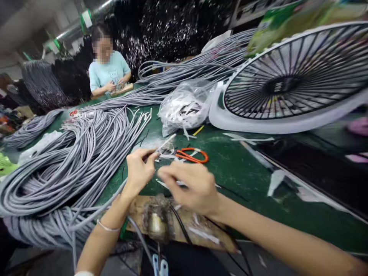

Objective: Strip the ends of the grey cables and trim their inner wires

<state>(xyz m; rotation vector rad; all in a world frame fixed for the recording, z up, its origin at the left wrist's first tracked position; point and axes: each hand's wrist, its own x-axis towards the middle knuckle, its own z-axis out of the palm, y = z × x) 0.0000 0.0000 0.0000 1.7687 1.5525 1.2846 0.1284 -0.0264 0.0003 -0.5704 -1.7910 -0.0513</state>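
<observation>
My left hand (141,168) is closed around a grey cable, whose white end (168,142) sticks out past the fingertips, pointing away to the right. My right hand (191,186) is just right of it, blurred, its fingers curled together; whether anything is in them is hidden. Beyond the hands, orange-handled scissors (198,155) lie among white scraps on the green table (230,161). Below the hands, a wooden board (138,209) carries a small metal device (157,222). Blue-handled pliers (159,265) show under it at the bottom edge.
Bundled grey cables (83,153) cover the left side. A clear plastic bag (185,107) of white parts lies ahead. A large fan (287,84) stands at right, near a dark panel (313,168). A person in a light blue shirt (110,69) works across the table.
</observation>
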